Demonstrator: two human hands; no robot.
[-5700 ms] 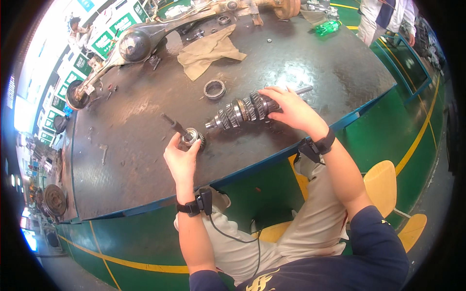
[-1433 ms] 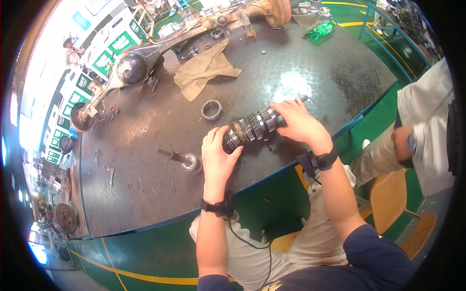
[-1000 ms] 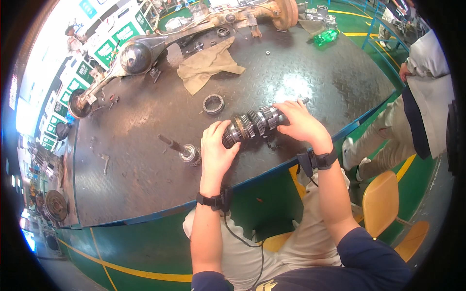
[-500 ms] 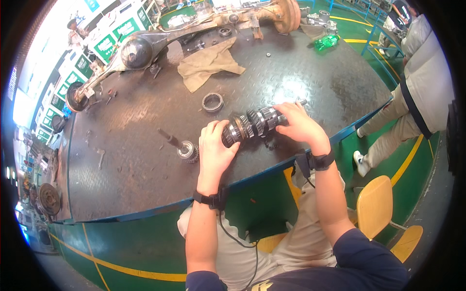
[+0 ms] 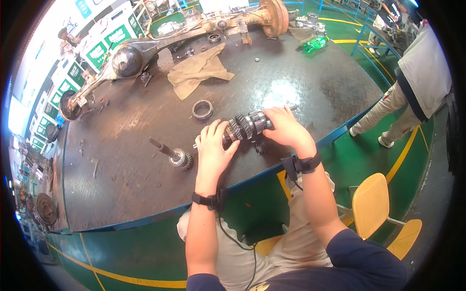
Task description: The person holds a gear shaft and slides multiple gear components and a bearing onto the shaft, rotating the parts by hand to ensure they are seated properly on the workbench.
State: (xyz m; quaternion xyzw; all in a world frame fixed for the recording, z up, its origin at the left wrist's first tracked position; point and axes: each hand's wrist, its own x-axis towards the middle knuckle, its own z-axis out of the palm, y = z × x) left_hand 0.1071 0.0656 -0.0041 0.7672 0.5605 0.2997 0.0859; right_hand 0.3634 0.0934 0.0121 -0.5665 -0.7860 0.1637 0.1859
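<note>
A metal gear shaft (image 5: 246, 125) with several toothed gears lies near the front edge of the table, held at both ends. My left hand (image 5: 213, 148) is closed over its left end, thumb on the near side, and covers the gears there. A thin shaft tip shows just left of those fingers. My right hand (image 5: 287, 128) grips the other end, its thumb against the ribbed collar; the shaft's tip sticks out beyond it. Left of my left hand rests a shorter shaft with a gear and bearing (image 5: 180, 158). A toothed ring (image 5: 202, 110) lies behind the gear shaft.
A large rusty axle housing (image 5: 127, 60) spans the back of the steel table (image 5: 121, 179). Nearer lie a brown cloth (image 5: 199, 72) and a green bottle (image 5: 315, 44). A yellow chair (image 5: 371, 206) stands at right, and another person (image 5: 417, 82) is beyond the table's right edge.
The view has shifted slightly, so the table's things sit lower and further left. My left hand covers more of the shaft's left end. The person at right has changed leg position.
</note>
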